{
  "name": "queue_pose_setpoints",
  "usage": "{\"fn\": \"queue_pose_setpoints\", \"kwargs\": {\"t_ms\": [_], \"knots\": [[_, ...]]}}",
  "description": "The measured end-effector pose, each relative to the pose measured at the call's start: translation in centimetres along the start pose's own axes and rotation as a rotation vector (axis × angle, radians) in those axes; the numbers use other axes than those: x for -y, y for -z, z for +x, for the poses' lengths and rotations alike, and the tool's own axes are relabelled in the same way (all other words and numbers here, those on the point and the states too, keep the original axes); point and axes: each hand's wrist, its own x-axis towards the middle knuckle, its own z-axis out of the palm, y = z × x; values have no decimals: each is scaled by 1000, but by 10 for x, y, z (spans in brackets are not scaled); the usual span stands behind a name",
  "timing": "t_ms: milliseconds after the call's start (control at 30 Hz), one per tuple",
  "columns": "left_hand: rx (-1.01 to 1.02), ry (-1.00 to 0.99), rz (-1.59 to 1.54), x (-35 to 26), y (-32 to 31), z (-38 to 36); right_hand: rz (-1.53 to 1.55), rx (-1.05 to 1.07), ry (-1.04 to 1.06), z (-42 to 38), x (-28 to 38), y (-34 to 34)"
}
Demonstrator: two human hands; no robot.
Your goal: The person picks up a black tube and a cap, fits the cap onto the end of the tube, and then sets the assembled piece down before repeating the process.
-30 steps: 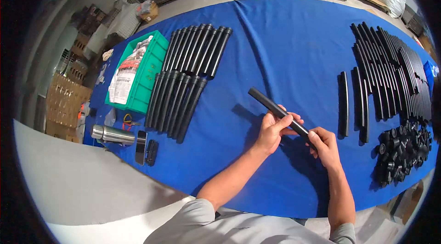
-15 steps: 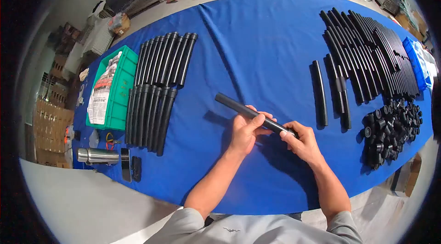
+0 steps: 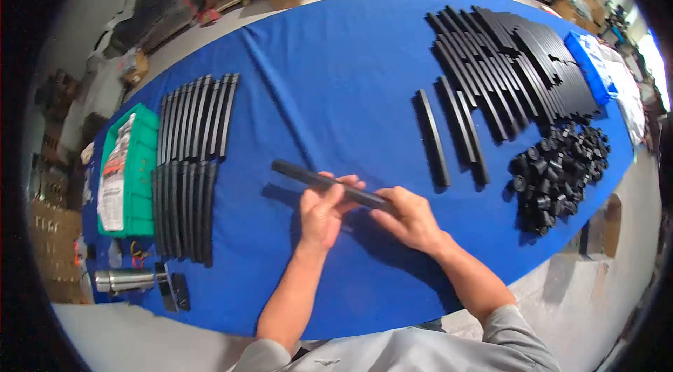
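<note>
- Left hand (image 3: 321, 212) wrapped round the middle of a black tube (image 3: 308, 178), thumb on top and fingers curled beneath; a steadying grip, by the look of it.
- Right hand (image 3: 410, 219) closed over the tube's near end at about four o'clock, fingers pinched round it so that the end itself is hidden; whether a cap sits under them cannot be told.
- Tube held just above the blue worktop (image 3: 336, 85), slanting from ten o'clock down to four o'clock, free end pointing toward the finished rows.
- At nine o'clock from the hands, two rows of black tubes (image 3: 188, 162) laid side by side, likely sorted as done work; roughly eight in the far row and seven in the near one, count uncertain where they crowd.
- At three o'clock, a heap of small black caps (image 3: 561, 169), too many and too jumbled to count, within easy reach of the right hand.
- At two o'clock, three loose tubes (image 3: 434, 137) apart from a big fanned stack of tubes (image 3: 519, 57), well over twenty.
- Farther out at nine o'clock, one green crate (image 3: 144, 162) holding a printed bag; near it, at eight o'clock, one steel flask (image 3: 126, 279).
</note>
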Motion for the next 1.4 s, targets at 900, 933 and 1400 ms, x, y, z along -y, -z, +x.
{"fn": "queue_pose_setpoints", "kwargs": {"t_ms": [900, 933, 1400], "knots": [[-21, -12, 0, -2, -1, 0, 76, -54, 51, 2, -1, 1], [-34, -14, -2, -2, -2, 0, 43, -62, 63, 2, 0, -1], [19, -32, 40, 0, 3, 1, -84, 9, 49, 0, -5, 0]]}}
